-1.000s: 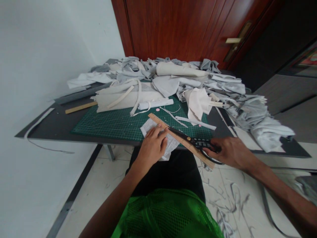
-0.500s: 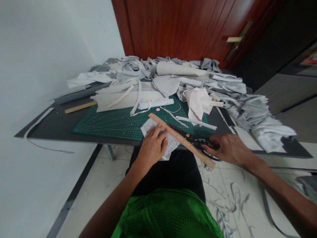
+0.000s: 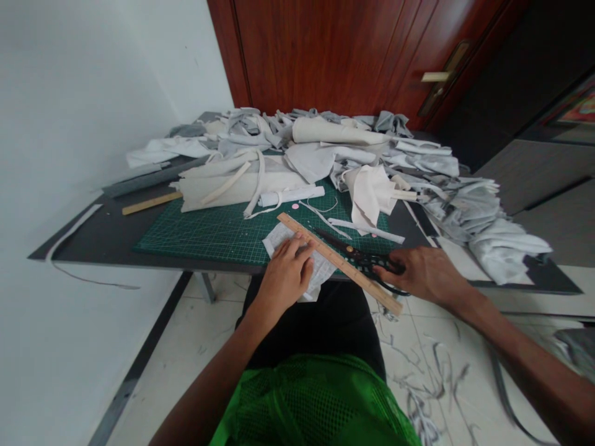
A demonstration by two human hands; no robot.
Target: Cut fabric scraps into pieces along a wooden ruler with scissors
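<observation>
My left hand [image 3: 290,269] lies over a small piece of grey-white fabric [image 3: 277,235] at the table's front edge, its fingertips pressing on a wooden ruler [image 3: 341,263]. The ruler slants across the fabric, its near end jutting past the edge. In my right hand [image 3: 425,272] are black scissors [image 3: 349,249], gripped by the handles. Their blades point to the upper left along the ruler's far side, above the green cutting mat [image 3: 204,232]. Whether the blades touch the mat I cannot tell.
Heaps of grey and white fabric scraps [image 3: 320,158] cover the back and right of the table. Loose strips [image 3: 367,229] lie beyond the scissors. A second wooden strip [image 3: 151,203] rests at left. More thin offcuts [image 3: 423,409] litter the floor. A wooden door [image 3: 325,56] stands behind.
The scissors in my right hand have shifted slightly away from me, off the ruler's edge. My left hand and the ruler have stayed in place.
</observation>
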